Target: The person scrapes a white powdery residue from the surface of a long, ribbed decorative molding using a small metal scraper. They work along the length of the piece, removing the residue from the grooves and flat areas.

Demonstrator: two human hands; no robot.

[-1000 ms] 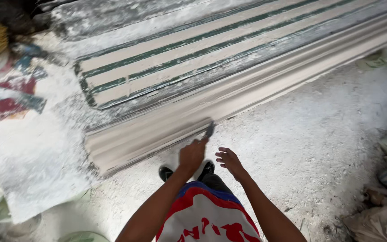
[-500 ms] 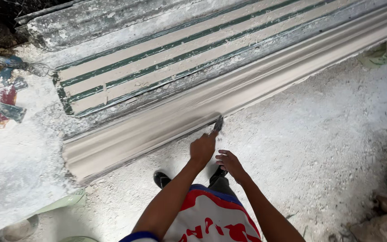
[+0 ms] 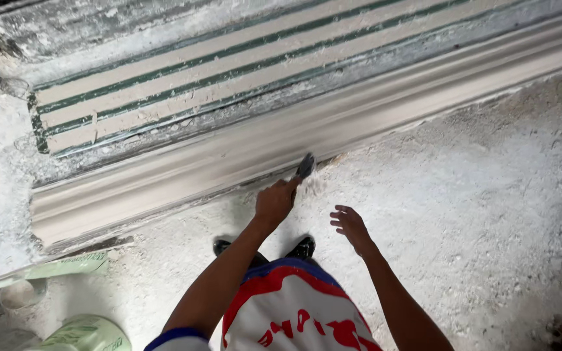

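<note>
Only 1 view: the head camera looks steeply down past the person's chest onto the dusty floor, facing the long white moulding lying close ahead, running left to right.

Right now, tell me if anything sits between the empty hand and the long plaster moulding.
Nothing visible does. The right hand hangs open over bare, dusty floor, and only that strip of floor lies between it and the moulding. The left hand holds a small dark tool at the moulding's lower edge, off to one side.
</note>
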